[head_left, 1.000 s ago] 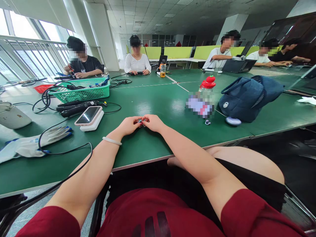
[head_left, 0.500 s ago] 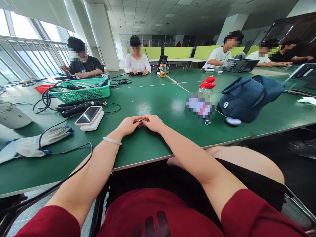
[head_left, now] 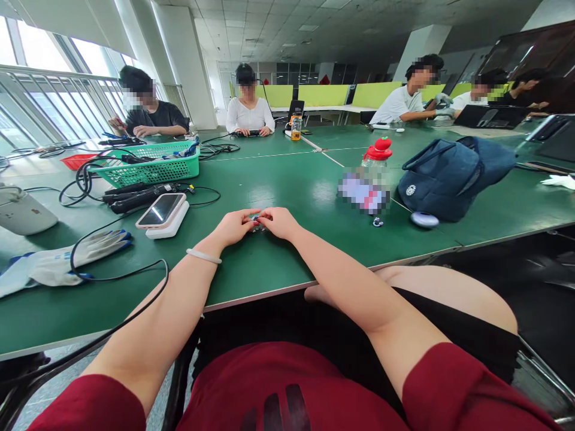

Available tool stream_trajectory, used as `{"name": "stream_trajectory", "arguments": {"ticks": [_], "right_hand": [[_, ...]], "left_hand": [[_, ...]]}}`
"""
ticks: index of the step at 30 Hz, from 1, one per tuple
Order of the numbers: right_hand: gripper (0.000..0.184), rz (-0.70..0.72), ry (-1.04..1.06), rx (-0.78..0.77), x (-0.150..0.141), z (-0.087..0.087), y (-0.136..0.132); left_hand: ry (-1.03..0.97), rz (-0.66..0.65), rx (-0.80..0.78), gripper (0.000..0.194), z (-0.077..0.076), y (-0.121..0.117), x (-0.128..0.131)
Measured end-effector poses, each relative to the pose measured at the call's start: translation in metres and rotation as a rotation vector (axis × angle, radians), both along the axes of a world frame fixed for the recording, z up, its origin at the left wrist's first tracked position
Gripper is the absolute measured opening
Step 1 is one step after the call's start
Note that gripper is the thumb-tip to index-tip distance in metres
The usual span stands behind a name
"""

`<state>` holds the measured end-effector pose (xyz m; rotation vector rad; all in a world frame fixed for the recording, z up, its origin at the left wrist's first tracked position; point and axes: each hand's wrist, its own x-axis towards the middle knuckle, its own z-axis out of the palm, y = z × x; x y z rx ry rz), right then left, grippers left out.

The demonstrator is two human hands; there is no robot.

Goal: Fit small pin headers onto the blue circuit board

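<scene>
Tabletop, L to R. At the far L, an off-white scuffed container (head_left: 24, 211) stands near a white fabric glove w/ blue trim (head_left: 67, 260); a thin black cable (head_left: 130, 278) loops over the glove and drops past the table's pale near edge (head_left: 269, 297). Behind: a mint-green perforated plastic basket (head_left: 155, 170), w/ black rod-like devices (head_left: 144, 196) just in front. Next, a pink-edged phone w/ dark screen (head_left: 162, 211) rests on a white flat box (head_left: 173, 224).

Centre: L hand (head_left: 233, 228) and R hand (head_left: 279, 222) meet at the fingertips, pinched on a small shiny object (head_left: 256, 220), held btw. them just above the green tabletop (head_left: 265, 269); its shape is partly hidden. Room for moving: a strip of tabletop twd. the near edge, a broad stretch beyond the hands, another btw. R hand and a pixelated pale pouch (head_left: 363, 193).

R: a clear bottle w/ red lid (head_left: 378, 152) behind the pouch; a navy fabric backpack (head_left: 453, 176) beside a pale round disc (head_left: 424, 220).

Cf. 0.5 s earlier: hands in approx. same place, L index slightly straighter; far R, a black laptop (head_left: 489, 117) has shifted rightward, away from a grey-gloved co-worker (head_left: 395, 105).
</scene>
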<state>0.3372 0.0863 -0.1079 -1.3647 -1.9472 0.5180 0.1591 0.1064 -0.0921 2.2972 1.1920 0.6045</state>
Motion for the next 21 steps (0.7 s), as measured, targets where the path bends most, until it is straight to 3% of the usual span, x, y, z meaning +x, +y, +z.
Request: {"name": "stream_trajectory", "arguments": {"ticks": [21], "right_hand": [[0.024,0.004,0.042,0.025,0.0003,0.001,-0.0005]], "left_hand": [[0.025,-0.011,0.042,0.05,0.0007,0.0001,0.0015]]}}
